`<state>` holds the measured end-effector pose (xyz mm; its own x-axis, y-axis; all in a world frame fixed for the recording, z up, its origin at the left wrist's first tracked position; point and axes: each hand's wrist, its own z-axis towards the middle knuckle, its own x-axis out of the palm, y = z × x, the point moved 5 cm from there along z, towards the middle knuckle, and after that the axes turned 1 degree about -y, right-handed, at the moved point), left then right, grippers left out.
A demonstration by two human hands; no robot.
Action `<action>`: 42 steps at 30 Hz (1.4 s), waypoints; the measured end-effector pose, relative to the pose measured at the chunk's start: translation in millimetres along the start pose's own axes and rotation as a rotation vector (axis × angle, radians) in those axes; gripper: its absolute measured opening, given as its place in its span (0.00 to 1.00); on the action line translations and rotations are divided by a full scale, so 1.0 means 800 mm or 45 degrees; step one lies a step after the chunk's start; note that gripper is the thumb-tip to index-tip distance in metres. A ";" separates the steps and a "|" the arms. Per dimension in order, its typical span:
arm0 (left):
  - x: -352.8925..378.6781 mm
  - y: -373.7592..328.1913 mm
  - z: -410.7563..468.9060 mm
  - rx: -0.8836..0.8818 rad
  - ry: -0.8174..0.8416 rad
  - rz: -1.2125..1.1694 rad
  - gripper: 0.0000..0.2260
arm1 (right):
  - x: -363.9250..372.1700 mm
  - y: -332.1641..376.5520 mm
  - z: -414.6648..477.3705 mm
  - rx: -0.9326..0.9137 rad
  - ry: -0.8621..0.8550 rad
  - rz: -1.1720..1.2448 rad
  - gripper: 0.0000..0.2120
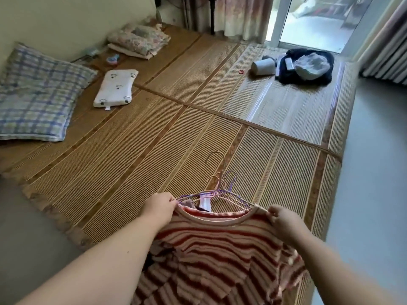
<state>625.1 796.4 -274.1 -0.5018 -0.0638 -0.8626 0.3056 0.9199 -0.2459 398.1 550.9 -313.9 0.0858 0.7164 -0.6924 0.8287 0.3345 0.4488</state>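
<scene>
Both hands, left point(159, 206) and right point(280, 216), pinch the striped shirt point(220, 249) at its shoulders, collar pointing away, length running toward the person.

The mat point(154, 128) holds plaid pillow point(37, 93), folded quilt point(138, 40), hangers point(220, 190).

No readable text anywhere — the white tag point(205, 202) inside the striped sweater's point(220, 249) collar is too blurred.

Lower striped sweater point(220, 256) beyond bottom edge
</scene>
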 end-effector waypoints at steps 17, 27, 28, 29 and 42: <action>-0.056 -0.003 -0.051 0.222 -0.024 0.207 0.29 | 0.033 0.190 -0.012 -0.628 0.096 -0.296 0.23; -0.312 0.154 -0.237 0.049 -0.650 0.292 0.32 | 0.050 0.520 -0.259 -1.637 -0.066 -0.418 0.24; -0.339 0.181 -0.266 -0.002 -0.722 0.304 0.32 | 0.057 0.551 -0.293 -1.715 -0.061 -0.413 0.24; -0.363 0.208 -0.297 -0.051 -0.784 0.325 0.32 | 0.064 0.579 -0.325 -1.791 -0.054 -0.399 0.24; -0.510 0.452 -0.732 -0.642 -1.385 0.583 0.30 | 0.220 0.775 -0.792 -2.561 0.207 -0.030 0.24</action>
<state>466.5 1381.5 248.2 0.5562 0.2335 -0.7976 -0.1844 0.9705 0.1555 576.5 1272.1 200.5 -0.0503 0.7021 -0.7103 -0.8574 0.3343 0.3912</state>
